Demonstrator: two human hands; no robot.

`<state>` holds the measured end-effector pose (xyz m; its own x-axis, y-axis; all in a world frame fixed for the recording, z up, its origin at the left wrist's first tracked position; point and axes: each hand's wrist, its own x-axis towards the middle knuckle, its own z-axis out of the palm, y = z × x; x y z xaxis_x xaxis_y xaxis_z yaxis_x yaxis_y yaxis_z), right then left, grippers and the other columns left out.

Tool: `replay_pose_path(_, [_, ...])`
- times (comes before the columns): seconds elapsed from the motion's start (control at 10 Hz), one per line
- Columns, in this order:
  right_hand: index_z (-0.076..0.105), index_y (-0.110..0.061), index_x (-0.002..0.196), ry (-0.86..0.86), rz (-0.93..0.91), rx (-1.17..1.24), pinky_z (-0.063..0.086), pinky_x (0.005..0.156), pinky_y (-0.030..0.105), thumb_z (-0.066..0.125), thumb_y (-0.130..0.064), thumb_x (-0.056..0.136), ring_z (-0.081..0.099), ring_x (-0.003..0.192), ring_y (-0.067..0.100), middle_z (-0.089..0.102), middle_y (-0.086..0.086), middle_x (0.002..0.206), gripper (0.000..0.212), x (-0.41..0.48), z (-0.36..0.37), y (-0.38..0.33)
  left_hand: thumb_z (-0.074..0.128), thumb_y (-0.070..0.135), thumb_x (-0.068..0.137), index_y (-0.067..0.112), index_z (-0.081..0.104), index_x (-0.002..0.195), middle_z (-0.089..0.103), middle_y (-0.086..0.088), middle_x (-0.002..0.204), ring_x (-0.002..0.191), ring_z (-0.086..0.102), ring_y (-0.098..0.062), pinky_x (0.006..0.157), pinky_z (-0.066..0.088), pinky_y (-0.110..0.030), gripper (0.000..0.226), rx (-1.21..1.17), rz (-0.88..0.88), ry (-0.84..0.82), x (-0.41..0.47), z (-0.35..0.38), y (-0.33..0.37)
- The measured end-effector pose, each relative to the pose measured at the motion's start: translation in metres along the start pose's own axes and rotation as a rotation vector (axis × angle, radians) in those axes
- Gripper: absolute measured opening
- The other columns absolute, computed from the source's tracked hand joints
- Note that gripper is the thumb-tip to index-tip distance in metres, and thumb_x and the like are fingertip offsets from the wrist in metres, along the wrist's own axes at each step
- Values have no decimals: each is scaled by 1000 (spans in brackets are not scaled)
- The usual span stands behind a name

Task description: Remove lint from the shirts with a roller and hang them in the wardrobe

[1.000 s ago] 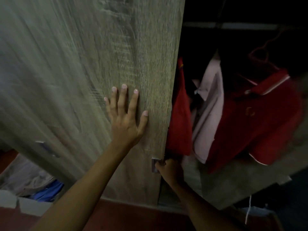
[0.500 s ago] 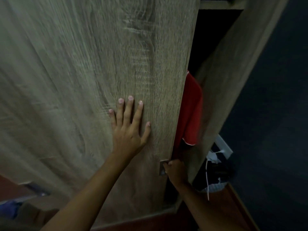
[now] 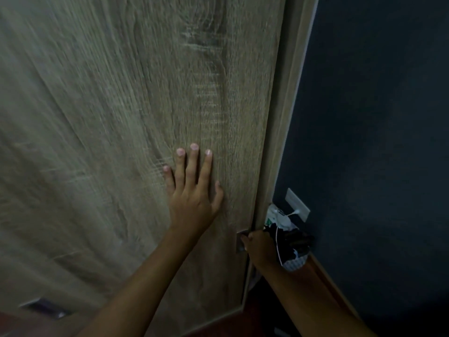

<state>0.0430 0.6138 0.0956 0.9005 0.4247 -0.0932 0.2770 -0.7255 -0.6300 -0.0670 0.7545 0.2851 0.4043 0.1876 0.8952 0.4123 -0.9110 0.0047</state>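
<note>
The wood-grain wardrobe door [image 3: 121,117] fills most of the view and lies almost flush with the wardrobe's side panel [image 3: 289,117]. My left hand [image 3: 192,190] presses flat on the door with fingers spread. Lower down, my right hand [image 3: 257,246] is curled around the small metal handle [image 3: 240,242] at the door's right edge. No shirts, hangers or lint roller are visible; the wardrobe's inside is hidden behind the door.
A dark blue wall [image 3: 376,142] stands close on the right with a white socket plate [image 3: 297,204] and a plugged-in white cable. A bag of dark items [image 3: 291,246] sits on the floor by the wall. Wooden skirting [image 3: 328,283] runs along the floor.
The door has swung shut over the last second. The red and pink shirts inside went out of sight. Both hands stayed on the door as it moved right.
</note>
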Motion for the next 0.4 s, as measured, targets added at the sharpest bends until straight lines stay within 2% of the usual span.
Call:
replay_pose_path(0.1, [72, -9, 73, -10, 11, 16, 52, 62, 32, 62, -43, 93, 69, 69, 24, 72, 8, 73, 41, 5, 0, 8, 66, 34, 90, 14, 31, 155, 19, -11, 165, 157, -5, -24, 123, 4, -56, 77, -13, -15, -8, 1, 2, 5])
replay_pose_path(0.3, [72, -8, 78, 7, 29, -20, 57, 66, 36, 51, -57, 95, 69, 72, 25, 71, 8, 76, 55, -5, -4, 16, 71, 31, 86, 12, 33, 156, 22, -19, 164, 156, -9, -27, 121, -1, -60, 81, -84, -8, -66, 4, -3, 12])
replay_pose_path(0.4, [72, -4, 81, -34, 20, 4, 54, 68, 32, 51, -44, 98, 69, 77, 29, 72, 13, 80, 48, -6, -30, 18, 72, 31, 86, 10, 35, 155, 21, -19, 165, 156, -3, -30, 120, 1, -64, 82, -220, -20, -132, 10, -17, 36])
